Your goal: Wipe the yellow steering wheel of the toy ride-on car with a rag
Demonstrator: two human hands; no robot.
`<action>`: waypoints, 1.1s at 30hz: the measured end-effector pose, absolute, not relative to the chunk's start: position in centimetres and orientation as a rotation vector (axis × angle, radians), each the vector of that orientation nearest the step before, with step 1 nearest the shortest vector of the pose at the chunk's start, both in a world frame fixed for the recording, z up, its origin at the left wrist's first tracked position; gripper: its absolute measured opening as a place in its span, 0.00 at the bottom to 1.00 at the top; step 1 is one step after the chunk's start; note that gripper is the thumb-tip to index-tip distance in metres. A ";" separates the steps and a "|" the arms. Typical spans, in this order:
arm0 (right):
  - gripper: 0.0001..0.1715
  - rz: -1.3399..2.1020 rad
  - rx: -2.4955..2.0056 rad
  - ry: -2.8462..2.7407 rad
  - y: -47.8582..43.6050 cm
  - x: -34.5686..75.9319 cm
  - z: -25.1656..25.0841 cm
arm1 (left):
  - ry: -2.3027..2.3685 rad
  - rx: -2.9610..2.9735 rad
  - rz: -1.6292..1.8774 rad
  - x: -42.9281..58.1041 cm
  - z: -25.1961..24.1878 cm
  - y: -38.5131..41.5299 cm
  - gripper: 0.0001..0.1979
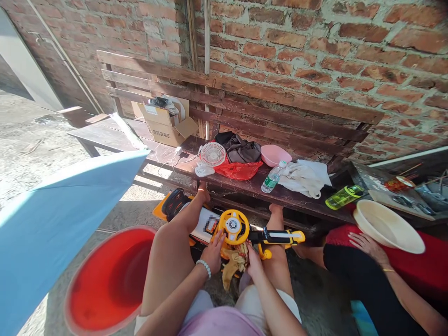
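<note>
A toy ride-on vehicle with a yellow steering wheel (234, 227) stands between my legs, below the bench. My left hand (213, 255) lies at the wheel's lower left, fingers stretched out against the rim. On the other side my right hand (255, 262) is closed on a crumpled yellowish-brown cloth (231, 270), bunched just under the wheel with one end hanging down. Reddish bits show in its folds. A black and white arm with a yellow tip (280, 236) sticks out to the right. The black seat (174, 204) is at the left.
On the wooden bench (175, 161) are a cardboard box (159, 125), a fan (212, 154), a red bag (241, 171), a pink basin (276, 155) and a water bottle (271, 179). A red tub (105, 284) stands left. Another person's hand (369, 247) is by a cream basin (388, 226).
</note>
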State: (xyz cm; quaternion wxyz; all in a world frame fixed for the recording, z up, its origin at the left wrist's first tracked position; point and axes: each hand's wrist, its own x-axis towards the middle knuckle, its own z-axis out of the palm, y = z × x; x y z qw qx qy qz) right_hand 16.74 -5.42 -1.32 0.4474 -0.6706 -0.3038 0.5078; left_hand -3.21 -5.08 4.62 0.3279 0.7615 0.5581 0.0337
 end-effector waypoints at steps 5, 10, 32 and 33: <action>0.37 1.510 -1.424 -0.530 -4.4 16.1 1.9 | 1.470 1.975 0.097 -3.1 4.0 -5.0 0.49; 0.37 1.642 -1.398 -0.489 -6.2 14.3 2.2 | 1.437 1.971 0.140 -3.1 3.6 -5.0 0.49; 0.18 1.698 -1.051 -0.011 -6.7 12.7 -1.1 | 1.444 1.962 0.060 -2.8 4.2 -5.0 0.51; 0.18 1.705 -1.051 -0.016 -6.8 12.6 -1.2 | 1.440 1.961 0.068 -2.8 4.2 -5.0 0.51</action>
